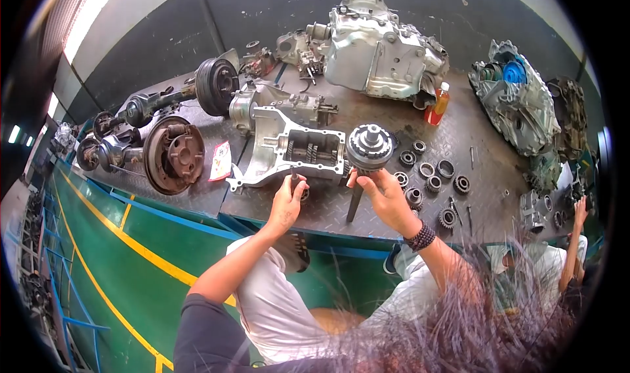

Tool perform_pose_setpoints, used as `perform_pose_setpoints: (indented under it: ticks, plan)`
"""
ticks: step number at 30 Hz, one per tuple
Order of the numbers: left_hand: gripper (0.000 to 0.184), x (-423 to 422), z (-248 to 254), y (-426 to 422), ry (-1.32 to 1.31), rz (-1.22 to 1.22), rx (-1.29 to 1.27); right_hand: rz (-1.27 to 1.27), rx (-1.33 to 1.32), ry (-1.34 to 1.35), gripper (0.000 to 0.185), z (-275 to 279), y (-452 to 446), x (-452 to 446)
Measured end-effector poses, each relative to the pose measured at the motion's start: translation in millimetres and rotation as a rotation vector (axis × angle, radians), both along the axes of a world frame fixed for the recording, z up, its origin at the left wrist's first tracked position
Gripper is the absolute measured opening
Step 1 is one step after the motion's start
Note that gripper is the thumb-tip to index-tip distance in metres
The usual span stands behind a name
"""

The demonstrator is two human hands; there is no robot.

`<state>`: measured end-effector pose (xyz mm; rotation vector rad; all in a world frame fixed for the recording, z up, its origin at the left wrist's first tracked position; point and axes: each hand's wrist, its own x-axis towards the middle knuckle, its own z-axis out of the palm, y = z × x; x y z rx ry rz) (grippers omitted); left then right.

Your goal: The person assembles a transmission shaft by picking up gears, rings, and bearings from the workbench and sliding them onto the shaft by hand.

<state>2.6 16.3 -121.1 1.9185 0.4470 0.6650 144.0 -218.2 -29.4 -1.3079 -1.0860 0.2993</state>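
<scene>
The right hand [394,206] is holding the gear shaft [354,204] over the near part of the counter [495,202], just beside the open housing [270,124]; its fingers are closing around the shaft directly below the toothed head [371,146]. The left hand [285,207] is pinching 1 small dark part [296,176] between its fingertips near the housing's edge; the part's type is not showing clearly. The main risk is a slip: the head is appearing heavy, and only 1 hand is supporting it, so a loose grip or oily metal could let the shaft tip or drop. Swinging the head sideways could knock its teeth against the housing rim or the loose gears [447,217]. The long axis is standing nearly upright, the head's stub pointing up and the plain end pointing down, leaning slightly towards the near edge; whether that end is touching the counter is not showing.
</scene>
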Motion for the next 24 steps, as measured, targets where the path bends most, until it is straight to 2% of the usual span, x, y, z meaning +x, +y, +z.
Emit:
perform_pose_setpoints:
  ticks: [4, 6, 8, 10, 13, 15, 17, 18, 20, 24]
  plan:
    - [0.024, -6.5, 6.4, -10.0, -0.094, -0.072, -0.105, 0.007, -0.002, 0.008, 0.026, -2.1, -3.8, -0.5]
    - [0.023, -7.2, 14.4, -16.9, -0.301, -0.133, -0.261, 0.006, -0.007, -0.005, 0.026, 0.2, -5.5, 2.2]
    - [0.026, -18.3, 45.0, -26.5, -0.387, -0.127, -0.237, -0.002, -0.012, 0.008, 0.025, -0.6, -6.9, 0.5]
    - [0.035, -21.0, 86.1, -29.5, -0.530, -0.111, -0.130, -0.010, -0.004, 0.017, 0.024, 0.6, -6.9, 0.2]
    - [0.042, -11.3, 185.6, -47.6, -0.758, -0.105, -0.129, -0.005, -0.009, 0.014, 0.023, -0.1, -6.6, 0.0]
    - [0.044, 2.1, 240.5, -50.4, -0.826, -0.244, -0.169, -0.013, -0.014, -0.008, 0.023, -3.9, -3.3, 2.3]
    - [0.046, 22.4, 272.7, -58.5, -0.869, -0.374, -0.190, -0.020, -0.013, -0.020, 0.023, -5.6, -1.7, 1.5]
    - [0.045, 36.6, 281.0, -60.7, -0.892, -0.484, -0.223, -0.022, -0.012, -0.026, 0.022, -5.9, -0.4, 1.0]
    - [0.042, 58.9, 289.3, -73.7, -0.801, -0.523, -0.176, -0.029, -0.041, -0.053, 0.022, -3.0, 1.7, 1.9]
    - [0.039, 88.0, 266.5, -93.7, -0.714, -0.586, -0.171, -0.039, -0.069, -0.058, 0.021, 0.9, 1.4, 0.9]
